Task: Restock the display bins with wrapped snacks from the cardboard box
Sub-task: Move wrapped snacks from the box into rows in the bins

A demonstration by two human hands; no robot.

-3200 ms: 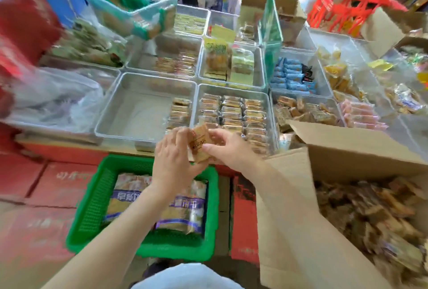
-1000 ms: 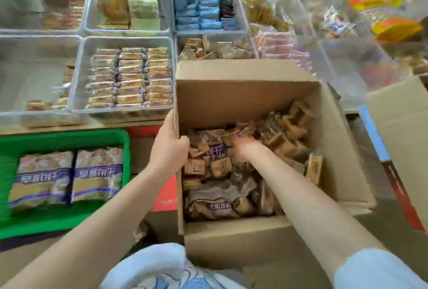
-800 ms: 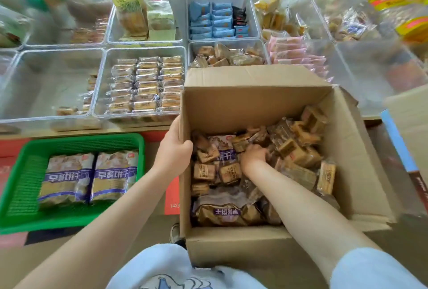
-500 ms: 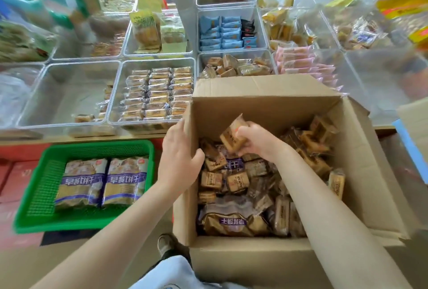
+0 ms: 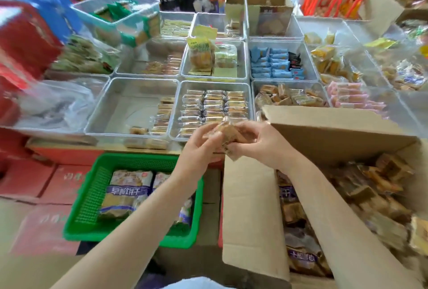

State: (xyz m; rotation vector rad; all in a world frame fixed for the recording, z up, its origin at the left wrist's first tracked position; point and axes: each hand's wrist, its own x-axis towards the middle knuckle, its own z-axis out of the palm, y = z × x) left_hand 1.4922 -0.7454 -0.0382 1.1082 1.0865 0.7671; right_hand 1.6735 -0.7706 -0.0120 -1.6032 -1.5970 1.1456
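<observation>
Cardboard box (image 5: pixel 252 207) is sitting open at the person's four o'clock, its near flap standing up and its inside heaped with brown wrapped snacks (image 5: pixel 382 196). Clear display bins (image 5: pixel 133 103) are spreading across the counter from ten to two o'clock; the one at eleven o'clock is showing mostly bare floor with one column of packets along its right wall, and the bin at twelve o'clock (image 5: pixel 214 84) is lying packed in neat rows. A green basket (image 5: pixel 92 196) is resting at eight o'clock, carrying two large purple-banded biscuit packs (image 5: pixel 126 193). At dead centre, just over the front rim of the twelve o'clock bin, the left hand (image 5: pixel 199 147) and the right hand (image 5: pixel 259 145) are meeting, fingers of both curling around a small stack of brown snack packets (image 5: pixel 228 138) and pinching it between them.
</observation>
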